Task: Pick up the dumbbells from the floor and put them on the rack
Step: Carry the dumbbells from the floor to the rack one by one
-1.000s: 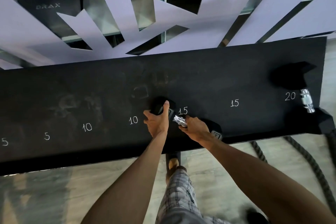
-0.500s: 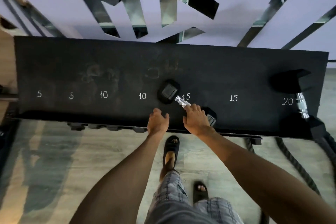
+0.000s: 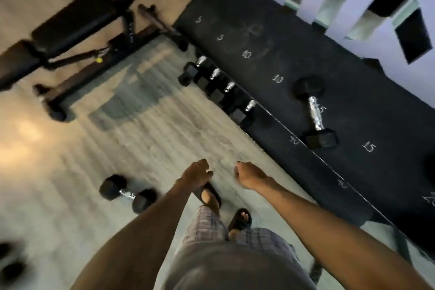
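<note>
Left hand (image 3: 196, 173) and right hand (image 3: 249, 175) hang empty, loosely curled, between the floor dumbbell (image 3: 127, 193) and the racked dumbbell (image 3: 314, 113).

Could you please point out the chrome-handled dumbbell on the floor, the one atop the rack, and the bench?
Floor dumbbell (image 3: 127, 194): head view, on its chrome handle.
Rack dumbbell (image 3: 315, 113): head view, on its chrome handle.
Bench (image 3: 73, 19): head view, on its black pad.

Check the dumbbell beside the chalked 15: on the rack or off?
On the rack: the dumbbell lies on its black top shelf, no hand touching it.
</note>
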Available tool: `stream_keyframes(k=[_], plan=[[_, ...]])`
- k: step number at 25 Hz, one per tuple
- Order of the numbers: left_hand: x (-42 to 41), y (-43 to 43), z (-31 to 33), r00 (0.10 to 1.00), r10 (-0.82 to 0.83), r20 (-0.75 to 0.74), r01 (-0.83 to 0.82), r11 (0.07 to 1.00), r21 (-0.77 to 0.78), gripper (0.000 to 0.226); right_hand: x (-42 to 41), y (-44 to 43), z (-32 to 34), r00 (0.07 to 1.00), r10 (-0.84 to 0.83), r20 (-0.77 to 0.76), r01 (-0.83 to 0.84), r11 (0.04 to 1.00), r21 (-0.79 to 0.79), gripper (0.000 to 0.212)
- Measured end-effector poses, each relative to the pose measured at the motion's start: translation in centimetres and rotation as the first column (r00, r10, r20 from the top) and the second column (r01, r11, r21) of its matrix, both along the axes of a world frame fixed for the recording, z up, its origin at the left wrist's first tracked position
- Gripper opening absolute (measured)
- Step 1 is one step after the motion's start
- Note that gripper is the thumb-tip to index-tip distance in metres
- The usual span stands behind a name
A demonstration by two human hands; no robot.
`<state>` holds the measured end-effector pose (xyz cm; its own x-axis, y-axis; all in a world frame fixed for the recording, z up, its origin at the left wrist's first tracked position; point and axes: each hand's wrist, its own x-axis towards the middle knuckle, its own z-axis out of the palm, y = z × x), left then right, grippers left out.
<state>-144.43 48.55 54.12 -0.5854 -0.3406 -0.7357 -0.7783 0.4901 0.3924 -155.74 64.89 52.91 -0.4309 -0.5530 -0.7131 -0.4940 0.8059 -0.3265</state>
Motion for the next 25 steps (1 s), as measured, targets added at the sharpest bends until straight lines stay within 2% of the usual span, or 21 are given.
stream_keyframes(k=[3,6,11,17,22,25], plan=[[11.0,-2.8,-0.4,0.973,0.231,0.022,-0.23,0.973,-0.03,0.035,6.2,-6.1,0.0,0.979,0.203,0.02,-0.203,0.979,-0.005,0.024],[21.2,-5.2,-1.1,0.904,0.427,0.025,-0.424,0.903,-0.063,0.039,12.9,-12.3,-0.4,0.918,0.395,0.019,-0.395,0.919,0.0,0.025],[38.5,-9.5,-2.2,0.721,0.692,0.026,-0.691,0.722,-0.04,0.041,28.4,-23.5,-1.4,0.729,0.683,0.054,-0.684,0.729,0.019,0.025],[57.0,-11.0,-2.3,0.377,0.926,0.034,-0.926,0.377,-0.003,0.04,47.2,-34.4,-1.9,0.355,0.935,0.016,-0.935,0.355,0.006,0.024],[67.2,-11.0,-2.5,0.092,0.994,0.061,-0.996,0.092,0.016,0.04,61.3,-40.4,-2.2,0.077,0.997,0.022,-0.997,0.078,-0.013,0.022],[71.3,-12.4,-2.8,-0.041,0.998,0.051,-0.998,-0.043,0.041,0.038,68.2,-43.1,-2.7,-0.089,0.996,0.03,-0.995,-0.087,-0.042,0.021]])
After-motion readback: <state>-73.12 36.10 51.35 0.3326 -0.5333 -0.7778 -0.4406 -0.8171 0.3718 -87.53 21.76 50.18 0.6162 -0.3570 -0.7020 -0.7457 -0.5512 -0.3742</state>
